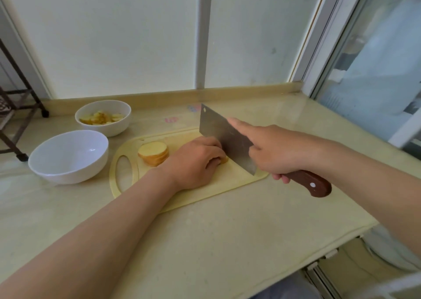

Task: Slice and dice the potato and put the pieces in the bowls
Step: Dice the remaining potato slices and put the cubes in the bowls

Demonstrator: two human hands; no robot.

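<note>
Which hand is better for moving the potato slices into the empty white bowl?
Probably the left hand: though holding a potato piece, it lies beside the slices, nearer the empty bowl. The right hand grips the cleaver.

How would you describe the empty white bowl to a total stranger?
Find the pale yellow plastic cutting board on the beige counter. Two round white bowls sit left of it. Yours is the nearer bowl, empty; the farther bowl holds potato pieces.

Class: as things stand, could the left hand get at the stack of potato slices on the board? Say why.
Probably yes. The stack of slices lies right beside the left hand, nothing between them, though that hand must first let go of the potato piece it holds.
</note>
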